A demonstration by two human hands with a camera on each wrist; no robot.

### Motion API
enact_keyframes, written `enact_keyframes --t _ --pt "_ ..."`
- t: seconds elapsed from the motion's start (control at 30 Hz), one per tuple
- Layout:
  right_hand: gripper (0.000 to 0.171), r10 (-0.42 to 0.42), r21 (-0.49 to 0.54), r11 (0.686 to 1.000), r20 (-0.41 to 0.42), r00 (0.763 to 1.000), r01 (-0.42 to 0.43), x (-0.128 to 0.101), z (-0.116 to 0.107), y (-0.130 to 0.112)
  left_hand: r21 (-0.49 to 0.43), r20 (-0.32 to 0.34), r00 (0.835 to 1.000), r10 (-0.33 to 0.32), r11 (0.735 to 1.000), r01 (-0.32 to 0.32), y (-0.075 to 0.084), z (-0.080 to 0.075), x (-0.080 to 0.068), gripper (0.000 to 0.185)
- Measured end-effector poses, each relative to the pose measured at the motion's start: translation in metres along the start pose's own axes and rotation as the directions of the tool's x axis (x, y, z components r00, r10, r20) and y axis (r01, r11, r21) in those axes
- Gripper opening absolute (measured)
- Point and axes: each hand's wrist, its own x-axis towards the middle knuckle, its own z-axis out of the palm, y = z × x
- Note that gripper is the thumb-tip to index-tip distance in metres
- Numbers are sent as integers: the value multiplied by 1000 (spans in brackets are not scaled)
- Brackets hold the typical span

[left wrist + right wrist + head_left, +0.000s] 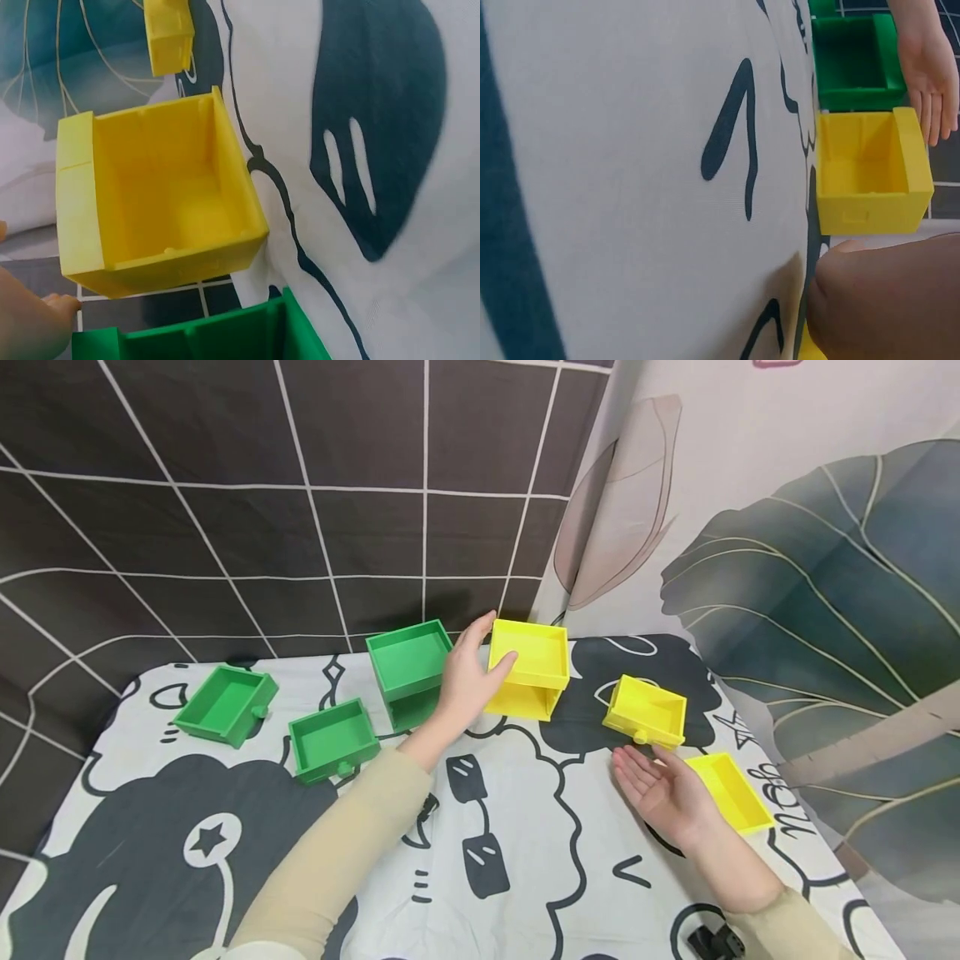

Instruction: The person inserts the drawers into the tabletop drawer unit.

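Observation:
My left hand (468, 677) reaches between the green box (411, 664) and the yellow box (530, 652), its thumb overlapping the yellow one's left edge. In the right wrist view the fingers of that hand look straight, beside the yellow box (874, 214). The left wrist view looks into the hollow front of the yellow box (169, 180). On the right, my right hand (671, 797) is turned palm up with nothing in it. Its fingertips come close to a yellow drawer (647, 710) with a small knob, and a second yellow drawer (731, 793) lies beside the wrist.
Two green drawers (335, 739) (228, 703) with knobs lie left of the green box. A printed white and dark cloth (540, 835) covers the table. Behind stand a dark gridded backdrop (367, 535) and a leaf-patterned curtain (795, 568). A small black object (716, 942) lies by the right sleeve.

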Motion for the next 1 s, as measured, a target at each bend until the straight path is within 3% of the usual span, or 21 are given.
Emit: enact_keyframes --t 0.13,0.33,0.5,0.73,1.0 --pt "38 19 54 998 -52 998 -16 7 0 -1 -36 14 1000 -25 999 26 2 6 2 69" --pt "65 16 118 993 -72 997 -7 16 0 -4 -100 76 990 -120 987 127 -5 15 7 82" --pt "68 -24 158 987 -101 995 40 22 4 -4 -196 127 973 -194 957 216 -16 22 12 87" --pt "63 -87 200 973 -156 984 117 27 9 -3 -296 149 950 -275 904 309 -29 30 17 87" --pt "64 -116 237 959 -182 976 158 30 12 -4 -341 176 936 -304 873 348 -36 33 19 85"
